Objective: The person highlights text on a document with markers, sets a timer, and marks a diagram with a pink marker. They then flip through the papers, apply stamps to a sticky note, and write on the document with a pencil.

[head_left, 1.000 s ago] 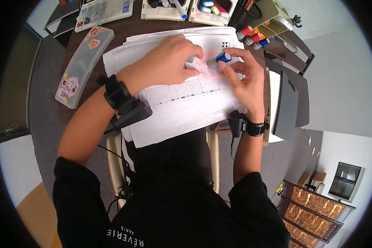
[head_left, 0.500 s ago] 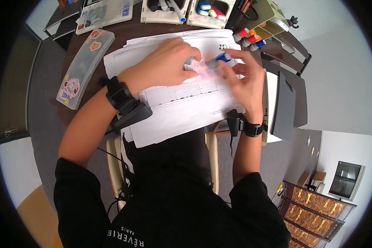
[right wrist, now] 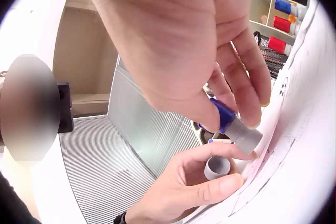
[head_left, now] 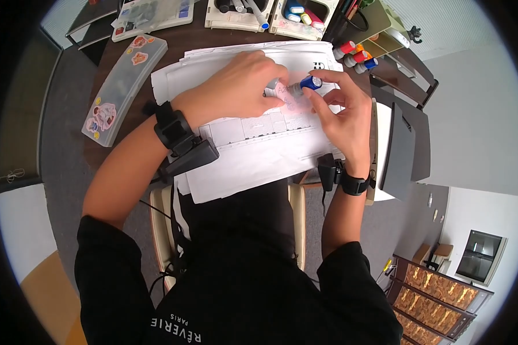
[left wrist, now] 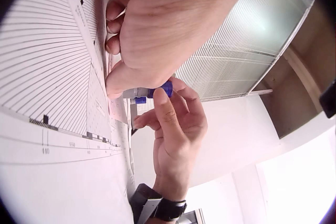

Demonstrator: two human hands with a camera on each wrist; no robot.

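My right hand [head_left: 351, 115] pinches a round stamp [head_left: 311, 82] with a blue grip and a grey end between thumb and fingers. The grey end is held at a tilt close over a pink slip [head_left: 295, 107] with handwriting and bluish marks. On the slip's left part rest the thumb and forefinger of my left hand [head_left: 242, 86]. A hollow grey cap [right wrist: 218, 167] sits in the curl of that hand, its open mouth showing in the right wrist view. Under the slip lies a stack of printed white sheets [head_left: 259, 167].
Red and blue stamps [head_left: 357, 56] stand at the back right. Behind the sheets are two desk trays [head_left: 299, 29] of pens and markers. A clear case with stickers [head_left: 126, 86] lies to the left, a white box [head_left: 380, 152] to the right.
The stamp and right hand, blurred half a second ago, are sharp again over the slip. My left hand keeps its place on it. The head view has shifted slightly.
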